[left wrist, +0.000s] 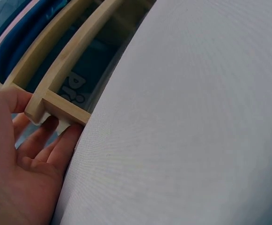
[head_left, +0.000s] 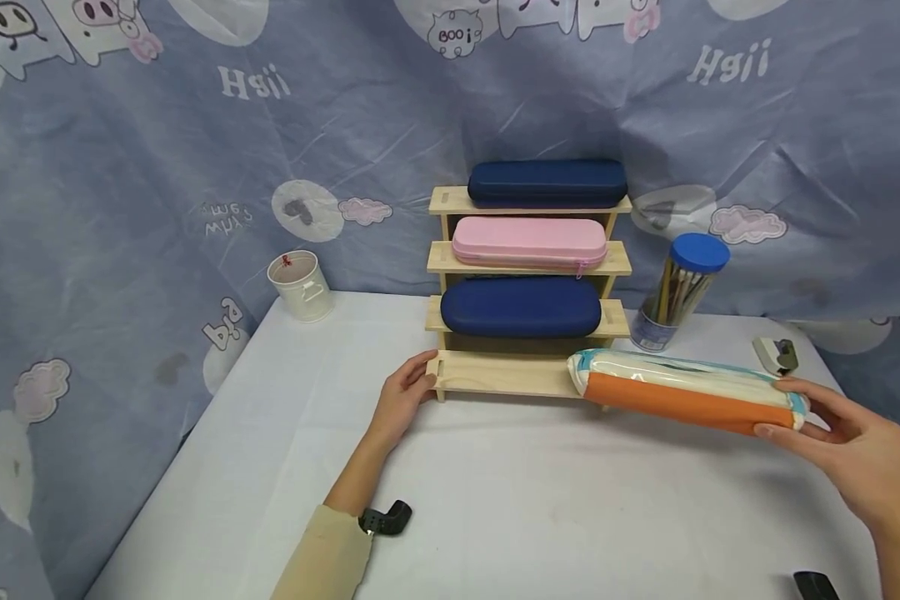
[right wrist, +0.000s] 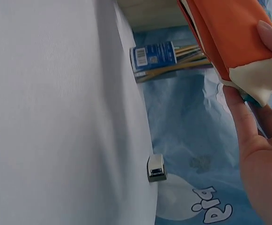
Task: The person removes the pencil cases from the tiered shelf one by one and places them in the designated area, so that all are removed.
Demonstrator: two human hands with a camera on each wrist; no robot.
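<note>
Rack [head_left: 506, 372], wooden, four steps, near the far edge of the table [head_left: 570, 500]: dark blue case [head_left: 547, 183] on top, pink case [head_left: 530, 238] second, blue case [head_left: 521, 307] third, each laid lengthwise, I judge because the steps are narrow. Left hand [head_left: 402, 397]: curled about the lowest step's left end, probably to steady it. Right hand [head_left: 855, 442]: pinching the orange pencil case [head_left: 686, 402] at its right end, which I take as keeping its left end free; on my head feed that end overlaps the lowest step's right end, though I cannot tell whether they touch. White cup [head_left: 303, 287]: far left corner. Lidded jar [head_left: 654, 332]: far edge, right of the rack, keeping slim sticks [head_left: 678, 292] together. Small gadget [head_left: 776, 356]: near the far right corner
</note>
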